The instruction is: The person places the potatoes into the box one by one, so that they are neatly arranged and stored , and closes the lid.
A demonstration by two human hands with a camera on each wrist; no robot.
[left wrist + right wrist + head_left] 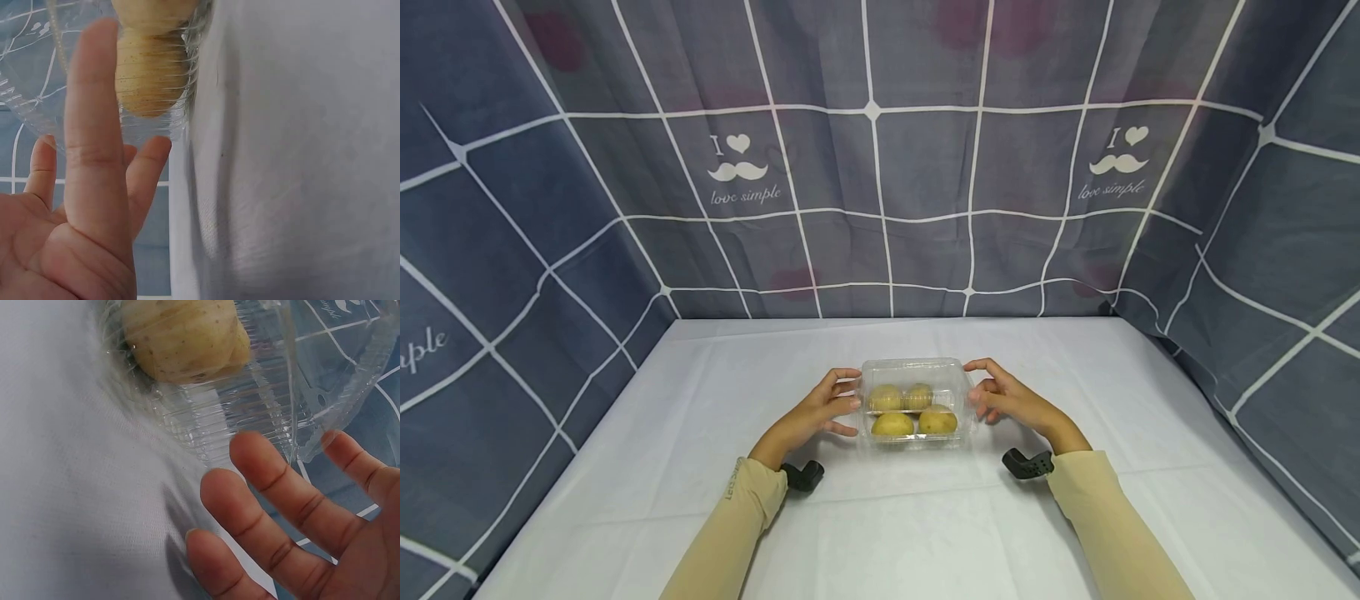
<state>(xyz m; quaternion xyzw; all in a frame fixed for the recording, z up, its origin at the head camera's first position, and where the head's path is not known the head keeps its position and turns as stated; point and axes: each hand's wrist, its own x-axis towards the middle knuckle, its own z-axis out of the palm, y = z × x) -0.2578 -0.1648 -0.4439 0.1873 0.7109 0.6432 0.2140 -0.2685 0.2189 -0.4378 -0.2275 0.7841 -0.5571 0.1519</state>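
Note:
A see-through plastic box (913, 369) stands on the white tabletop in the head view, with several yellow potatoes (892, 424) inside. At its left side is my left hand (812, 412), fingers spread and fingertips close to the ribbed wall. My right hand (1015, 400) is at the opposite side, its index finger reaching to the far right corner. In the left wrist view a straight finger of the left hand (94, 187) passes before the box. The right wrist view shows the right hand (287, 525) with loosely bent fingers beside the plastic. Whether the lid is fastened I cannot tell.
A white cloth (925, 533) with faint creases covers the table. Dark grid-patterned curtains (820, 167) enclose it at the back and both sides. Black devices (1028, 464) sit at both wrists, by the beige sleeves (1112, 517).

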